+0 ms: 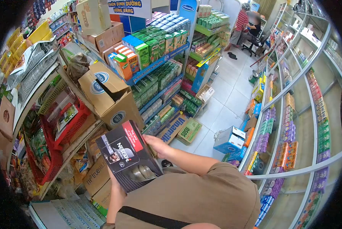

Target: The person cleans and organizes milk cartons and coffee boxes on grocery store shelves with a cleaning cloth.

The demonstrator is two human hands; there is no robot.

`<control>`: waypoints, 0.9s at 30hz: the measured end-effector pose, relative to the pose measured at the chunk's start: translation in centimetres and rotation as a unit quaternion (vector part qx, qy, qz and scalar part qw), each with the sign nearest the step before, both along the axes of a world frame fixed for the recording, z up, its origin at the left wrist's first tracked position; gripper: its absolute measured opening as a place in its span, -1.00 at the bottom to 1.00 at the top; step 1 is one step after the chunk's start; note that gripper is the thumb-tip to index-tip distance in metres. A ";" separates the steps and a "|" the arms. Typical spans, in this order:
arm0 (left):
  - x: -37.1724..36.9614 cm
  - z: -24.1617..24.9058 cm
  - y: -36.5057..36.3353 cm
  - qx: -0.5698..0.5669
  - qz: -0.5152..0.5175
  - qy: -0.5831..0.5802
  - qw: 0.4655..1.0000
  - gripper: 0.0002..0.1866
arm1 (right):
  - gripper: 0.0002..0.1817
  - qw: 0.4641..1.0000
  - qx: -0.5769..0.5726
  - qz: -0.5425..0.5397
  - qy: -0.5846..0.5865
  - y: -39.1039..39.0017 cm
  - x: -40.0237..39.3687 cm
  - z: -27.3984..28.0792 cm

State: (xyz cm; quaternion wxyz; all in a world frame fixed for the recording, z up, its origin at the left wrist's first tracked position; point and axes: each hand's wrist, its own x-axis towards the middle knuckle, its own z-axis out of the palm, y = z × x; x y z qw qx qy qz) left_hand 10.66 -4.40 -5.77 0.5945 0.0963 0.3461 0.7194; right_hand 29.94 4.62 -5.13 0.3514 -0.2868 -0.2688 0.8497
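Note:
A dark Nescafe box (129, 152) with a red top band is held up in front of my chest, its printed face tilted toward the camera. My right hand (157, 146) grips its upper right edge. Along the box's lower left side is my left hand (115, 182), its fingers mostly hidden behind the box. Just beyond the box stands an open cardboard carton (119, 108) with a blue round logo.
Shelves of milk packs (155, 72) stand ahead. Left is a rack with red baskets (70, 129); right, a long glass-fronted cabinet (293, 126). A blue and white carton (230, 139) sits on the tiled floor (234, 89). Two people (251, 28) are at the far end.

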 end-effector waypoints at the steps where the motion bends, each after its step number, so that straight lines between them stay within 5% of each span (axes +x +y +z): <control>1: 0.1 0.1 -0.1 -0.002 0.004 0.002 1.000 -0.66 | -0.63 0.999 0.018 -0.002 -0.027 -0.1 0.0 -0.9; 10: 1.0 3.5 -0.5 -0.027 0.067 0.044 0.996 -0.61 | -0.76 0.937 0.197 0.003 -0.290 -3.6 1.0 -2.5; 13: 1.5 4.8 0.0 -0.022 0.093 0.061 0.994 -0.58 | -0.79 0.926 0.266 -0.038 -0.266 -2.3 0.7 -2.0; 16: -0.8 1.1 -1.1 0.033 0.005 0.127 0.991 -0.52 | -0.81 0.890 0.358 -0.106 -0.261 -0.1 0.4 -0.2; 19: -0.2 0.8 -1.0 0.016 0.012 0.121 0.992 -0.51 | -0.79 0.960 0.199 -0.160 -0.116 1.6 0.3 4.0; 22: -0.2 1.1 -1.1 0.015 0.025 0.109 0.994 -0.51 | -0.79 0.939 0.274 -0.178 -0.107 2.5 -0.5 2.9; 27: -1.3 0.5 -1.9 0.046 0.037 0.098 0.993 -0.50 | -0.76 0.849 0.409 -0.122 -0.311 -1.5 0.2 -0.6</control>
